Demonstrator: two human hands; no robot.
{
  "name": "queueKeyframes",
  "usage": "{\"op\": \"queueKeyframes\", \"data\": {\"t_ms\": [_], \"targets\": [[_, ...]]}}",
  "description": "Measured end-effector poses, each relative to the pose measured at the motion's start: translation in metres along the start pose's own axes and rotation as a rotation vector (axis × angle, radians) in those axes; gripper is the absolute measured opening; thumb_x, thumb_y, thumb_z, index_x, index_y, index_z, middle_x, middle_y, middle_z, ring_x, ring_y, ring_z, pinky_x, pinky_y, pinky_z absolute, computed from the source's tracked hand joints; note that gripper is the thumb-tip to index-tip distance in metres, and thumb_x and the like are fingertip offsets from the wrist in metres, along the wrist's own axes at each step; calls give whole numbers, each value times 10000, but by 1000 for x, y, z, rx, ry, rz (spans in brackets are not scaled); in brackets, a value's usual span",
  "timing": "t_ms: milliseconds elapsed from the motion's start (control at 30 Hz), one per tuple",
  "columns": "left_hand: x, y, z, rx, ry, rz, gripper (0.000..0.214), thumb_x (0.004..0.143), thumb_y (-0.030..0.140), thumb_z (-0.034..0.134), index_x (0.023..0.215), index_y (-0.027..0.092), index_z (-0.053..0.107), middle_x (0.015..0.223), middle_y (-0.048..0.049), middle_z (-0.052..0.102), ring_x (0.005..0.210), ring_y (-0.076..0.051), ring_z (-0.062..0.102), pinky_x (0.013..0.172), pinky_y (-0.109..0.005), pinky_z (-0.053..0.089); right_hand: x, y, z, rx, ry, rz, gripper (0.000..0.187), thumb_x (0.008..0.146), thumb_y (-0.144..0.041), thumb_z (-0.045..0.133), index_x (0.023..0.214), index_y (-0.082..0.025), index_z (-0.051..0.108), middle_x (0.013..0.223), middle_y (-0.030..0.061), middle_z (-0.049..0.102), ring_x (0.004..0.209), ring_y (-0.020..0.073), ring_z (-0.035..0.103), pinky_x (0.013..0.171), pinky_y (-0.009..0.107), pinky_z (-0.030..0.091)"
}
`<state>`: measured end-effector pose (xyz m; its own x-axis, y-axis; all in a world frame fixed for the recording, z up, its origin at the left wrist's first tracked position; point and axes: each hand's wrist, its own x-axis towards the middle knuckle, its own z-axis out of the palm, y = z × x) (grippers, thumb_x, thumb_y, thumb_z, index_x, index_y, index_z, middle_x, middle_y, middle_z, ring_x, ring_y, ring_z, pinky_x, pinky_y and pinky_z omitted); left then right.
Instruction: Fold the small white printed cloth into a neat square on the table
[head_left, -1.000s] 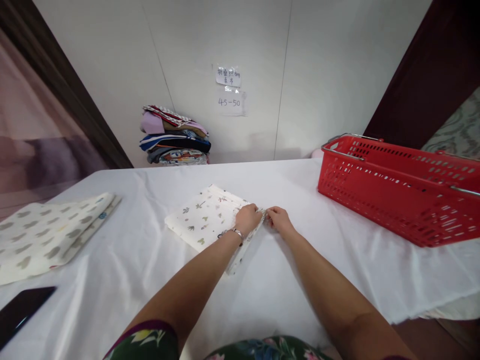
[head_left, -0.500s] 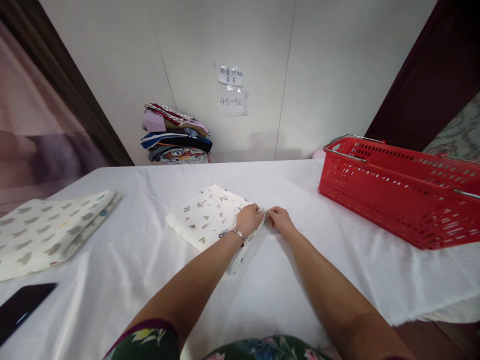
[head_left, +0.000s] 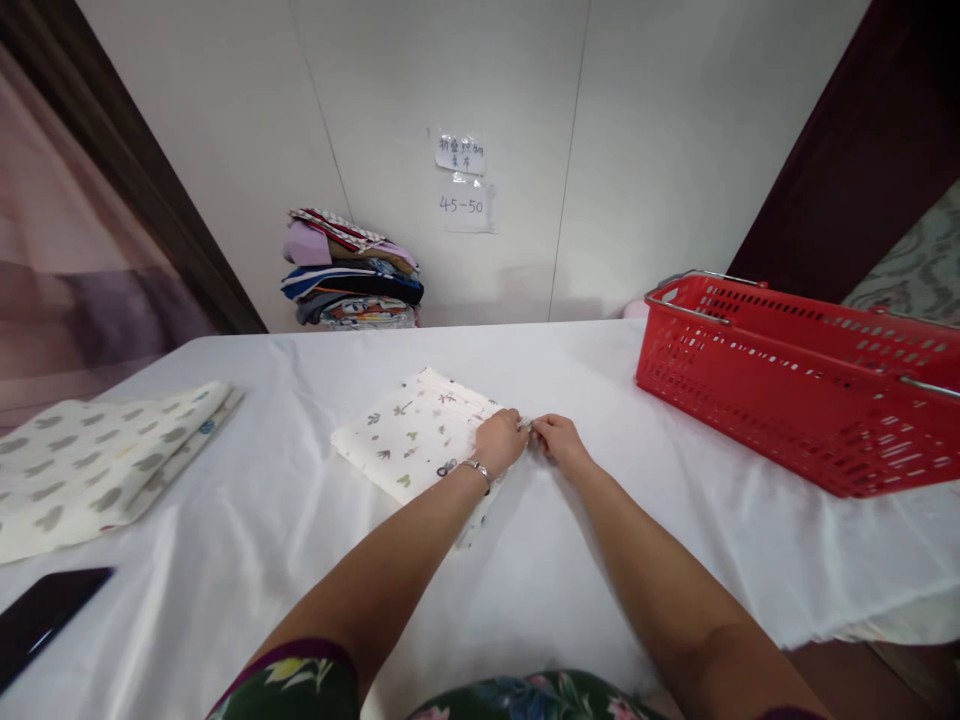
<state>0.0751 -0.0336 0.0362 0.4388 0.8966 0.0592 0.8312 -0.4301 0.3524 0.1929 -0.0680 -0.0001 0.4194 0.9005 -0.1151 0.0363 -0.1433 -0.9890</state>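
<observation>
Head: left hand (head_left: 499,440), right hand (head_left: 559,441) pinch printed cloth (head_left: 405,435) on white-sheeted table (head_left: 300,570); red basket (head_left: 787,400), white wall (head_left: 660,150).

folded cloth (head_left: 409,435): cream, scattered small leaf and sprig prints in green, brown, dark
second cloth (head_left: 97,460): off-white with grey-green blotches
basket (head_left: 795,385): red, grey metal handles
worktop (head_left: 300,560): white cover
clothes pile (head_left: 349,270): lilac, navy, red-striped, mixed
phone (head_left: 41,615): black
sleeve (head_left: 292,685): dark floral
</observation>
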Motion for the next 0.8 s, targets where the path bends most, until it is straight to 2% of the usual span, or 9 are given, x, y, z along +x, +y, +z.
{"op": "queueKeyframes", "data": {"t_ms": [167, 333, 467, 600, 800], "targets": [[-2, 5, -4, 74, -38, 40, 293, 779, 382, 493, 970, 176, 576, 1019, -97, 619, 892, -216, 598, 723, -293, 436, 0, 0, -3, -8, -37, -12, 158, 632, -333, 543, 607, -177, 534, 475, -44, 513, 342, 65, 393, 342, 197, 248], [1, 3, -4, 46, -34, 11, 235, 785, 303, 470, 959, 192, 582, 1011, -76, 630, 915, -206, 591, 726, -281, 430, 8, 0, -16, -78, 23, -52, 178, 654, -334, 522, 702, -174, 582, 576, -22, 572, 382, 70, 420, 382, 204, 302], [2, 1, -3, -7, -26, -29, 211, 776, 308, 470, 910, 207, 598, 978, -55, 647, 898, -200, 593, 703, -277, 424, 13, 5, -20, -158, 46, -89, 175, 654, -317, 540, 723, -174, 615, 611, -12, 598, 415, 78, 439, 432, 213, 343], [0, 2, -3, -32, -6, -37, 232, 791, 363, 457, 889, 208, 599, 958, -55, 651, 878, -191, 596, 685, -268, 416, 12, 10, -15, -202, -8, -109, 133, 630, -310, 582, 653, -187, 625, 561, -24, 592, 437, 86, 449, 453, 212, 345], [-1, 4, -1, -3, 10, -7, 212, 800, 325, 457, 902, 205, 598, 981, -55, 636, 876, -183, 590, 701, -262, 416, 10, 10, -9, -136, -32, -114, 135, 638, -318, 563, 658, -185, 563, 440, -60, 488, 388, 86, 409, 411, 211, 323]]}}
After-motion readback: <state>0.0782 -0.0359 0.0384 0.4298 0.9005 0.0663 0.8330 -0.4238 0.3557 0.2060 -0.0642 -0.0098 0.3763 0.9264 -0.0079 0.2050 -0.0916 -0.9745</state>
